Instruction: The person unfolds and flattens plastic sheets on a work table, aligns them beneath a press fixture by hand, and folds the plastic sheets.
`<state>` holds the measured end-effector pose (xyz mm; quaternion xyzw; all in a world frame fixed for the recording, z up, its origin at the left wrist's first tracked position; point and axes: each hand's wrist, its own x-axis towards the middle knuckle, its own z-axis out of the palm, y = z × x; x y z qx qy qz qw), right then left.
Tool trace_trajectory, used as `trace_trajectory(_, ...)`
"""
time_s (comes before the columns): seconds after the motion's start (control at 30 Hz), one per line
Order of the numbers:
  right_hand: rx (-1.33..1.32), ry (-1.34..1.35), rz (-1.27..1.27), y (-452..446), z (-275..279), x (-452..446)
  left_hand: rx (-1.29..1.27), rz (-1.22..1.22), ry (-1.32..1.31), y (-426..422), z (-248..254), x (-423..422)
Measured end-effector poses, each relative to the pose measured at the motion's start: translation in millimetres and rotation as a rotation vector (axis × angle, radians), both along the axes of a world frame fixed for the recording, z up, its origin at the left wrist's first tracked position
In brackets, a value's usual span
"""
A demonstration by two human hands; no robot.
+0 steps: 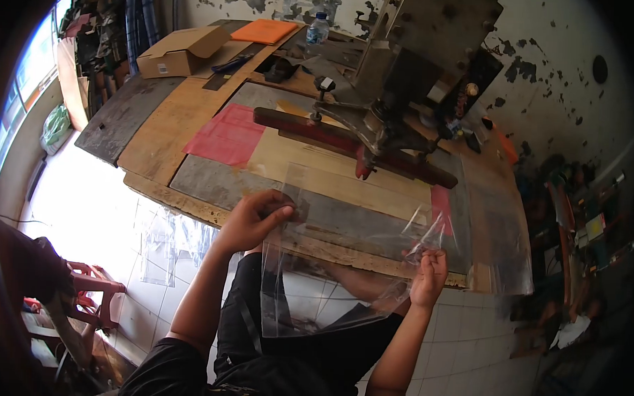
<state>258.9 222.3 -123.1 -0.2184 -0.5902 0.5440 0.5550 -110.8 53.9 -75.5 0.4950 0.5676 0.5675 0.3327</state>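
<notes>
A clear plastic sheet [327, 296] stretches between my two hands above my lap, at the near edge of the worktable. My left hand [264, 217] pinches its left side with thumb and fingers. At the right, my right hand [429, 272] is closed on the other side, where the plastic is creased and shiny. Through it the table edge and my legs show. Whether it is a single sheet or a pouch I cannot tell. Beyond my hands stands a press machine with a long dark red bar [333, 136] over a pale yellow board [297, 159].
Pink sheeting [225, 135] lies left of the board. Farther back are a cardboard box [179, 52], an orange folder [265, 31] and a water bottle [318, 28]. More clear plastic [160, 245] hangs at the table's left front. A red stool [93, 295] stands on the floor.
</notes>
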Motion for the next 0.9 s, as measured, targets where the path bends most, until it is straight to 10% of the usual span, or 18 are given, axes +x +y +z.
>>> trace_trajectory(0.9, -0.004, -0.083, -0.005, -7.0, 14.2, -3.5, 0.026, 0.070, 0.063, -2.7, 4.2, 1.9)
